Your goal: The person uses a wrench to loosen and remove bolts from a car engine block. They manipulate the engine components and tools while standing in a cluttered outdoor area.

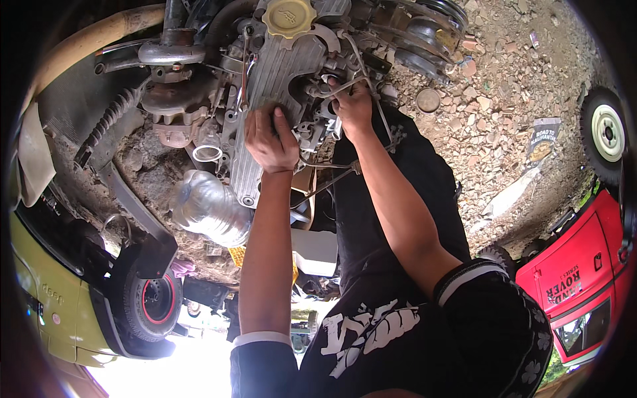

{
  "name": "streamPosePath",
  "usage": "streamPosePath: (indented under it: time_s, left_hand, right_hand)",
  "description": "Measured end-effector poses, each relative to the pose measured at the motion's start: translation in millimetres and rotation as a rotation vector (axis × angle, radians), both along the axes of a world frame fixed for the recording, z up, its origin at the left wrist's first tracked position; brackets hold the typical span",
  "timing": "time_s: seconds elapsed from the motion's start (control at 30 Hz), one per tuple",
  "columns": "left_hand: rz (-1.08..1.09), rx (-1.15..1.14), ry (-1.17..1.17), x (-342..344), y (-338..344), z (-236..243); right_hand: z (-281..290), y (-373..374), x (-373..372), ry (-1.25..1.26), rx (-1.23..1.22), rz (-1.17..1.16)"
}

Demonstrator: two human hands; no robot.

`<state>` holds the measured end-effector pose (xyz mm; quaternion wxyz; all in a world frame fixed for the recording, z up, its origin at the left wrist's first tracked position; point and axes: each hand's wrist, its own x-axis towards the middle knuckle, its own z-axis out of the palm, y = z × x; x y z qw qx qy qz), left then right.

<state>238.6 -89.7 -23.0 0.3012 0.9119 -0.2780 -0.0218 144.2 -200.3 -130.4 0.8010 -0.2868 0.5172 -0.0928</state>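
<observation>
An engine with a long ribbed grey metal cover [282, 73] lies in front of me, a yellow oil filler cap [289, 16] at its far end. My left hand [271, 140] rests on this cover, fingers bent towards its left edge and thumb apart. Just beyond those fingers is a slim spanner [245, 76] along the cover's left side. On the engine's right side, my right hand [353, 109] reaches in among thin metal pipes [346, 86]. Its fingers are closed there; the pipes and engine parts partly hide the fingertips and what they grip.
Left of the cover are a rusty turbocharger [174, 99] and a clear plastic bottle [211, 209]. Pulleys [424, 40] sit at the far right end. Broken rubble [478, 113] covers the ground. A green vehicle [56, 305] stands left, a red one [574, 272] right.
</observation>
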Motion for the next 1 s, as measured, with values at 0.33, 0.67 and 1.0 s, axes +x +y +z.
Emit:
streamPosePath:
  time_s: [0.33, 0.67, 1.0]
  left_hand:
    - [0.015, -0.011, -0.016, -0.8, -0.7, 0.4]
    - [0.019, -0.025, -0.025, -0.3, 0.5, -2.3]
    - [0.013, -0.035, -0.032, -0.3, 0.3, -3.1]
  right_hand:
    - [3.4, -2.7, 8.9, 0.026, -0.185, 0.016]
    - [8.4, -1.1, 19.0, 0.048, -0.381, 0.013]
    - [-5.1, -2.3, 17.5, -0.056, -0.209, -0.088]
